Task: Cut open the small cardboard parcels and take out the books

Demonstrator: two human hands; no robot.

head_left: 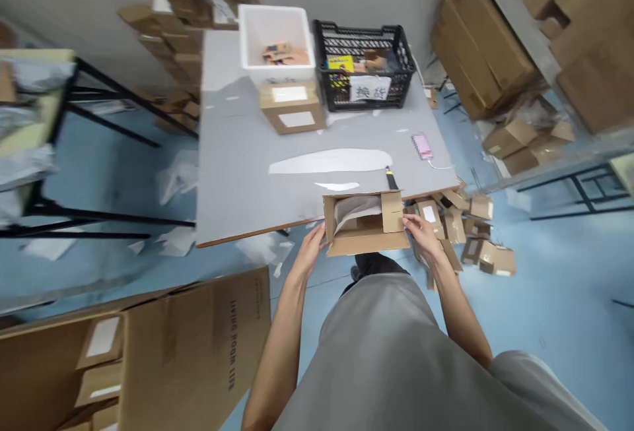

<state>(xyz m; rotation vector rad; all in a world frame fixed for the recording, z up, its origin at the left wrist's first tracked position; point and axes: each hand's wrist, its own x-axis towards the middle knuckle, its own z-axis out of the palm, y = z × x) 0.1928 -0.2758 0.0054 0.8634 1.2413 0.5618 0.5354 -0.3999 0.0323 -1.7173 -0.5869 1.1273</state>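
An opened cardboard box is held between my two hands at the front edge of the grey table. Its flaps stand apart, and a whitish sheet or bag shows inside. My left hand grips the box's left side, fingers closed against it. On the other side, my right hand pinches the right flap edge. Just behind the box lies a utility knife with a black and yellow handle, near a long white patch on the tabletop.
On the table stand a closed carton, a white bin and a black crate. A phone with a cable lies right. Discarded boxes litter the floor at right; a large carton stands at lower left.
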